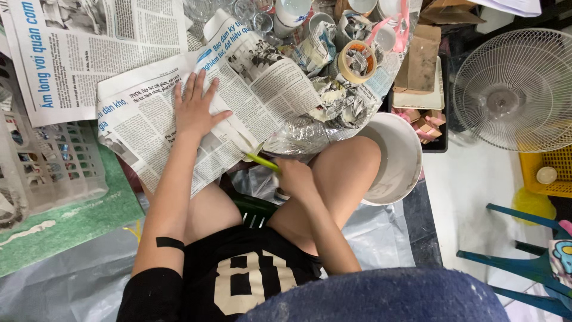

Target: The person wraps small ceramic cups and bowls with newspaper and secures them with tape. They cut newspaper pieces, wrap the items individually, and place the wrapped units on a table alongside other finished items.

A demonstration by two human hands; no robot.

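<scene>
Presently, item one: your left hand, open and flat, fingers spread toward twelve o'clock, presses down on the folded newspaper sheet that lies across your lap and left knee. Item two: your right hand, closed around a yellow-green cutter whose tip points toward ten o'clock and meets the sheet's lower right edge; whether a blade is out cannot be told. Item three: at one o'clock from the flat hand, a heap of cups and jars wrapped in crumpled newspaper, with a roll of tape resting on top. Item four: a white bucket just beside your right knee, at three o'clock. Item five: a white plastic basket at nine o'clock, with more newspaper spread above it. Item six: a white fan well apart at two o'clock. Handling note: to cut cleanly, keep the flat hand's fingers clear of the line, hold the paper taut along the fold, and draw the tool away from your thigh, since the sheet has only your leg beneath it. A shallow angle should slit rather than tear; shift the pressing hand along as the cut lengthens.
</scene>
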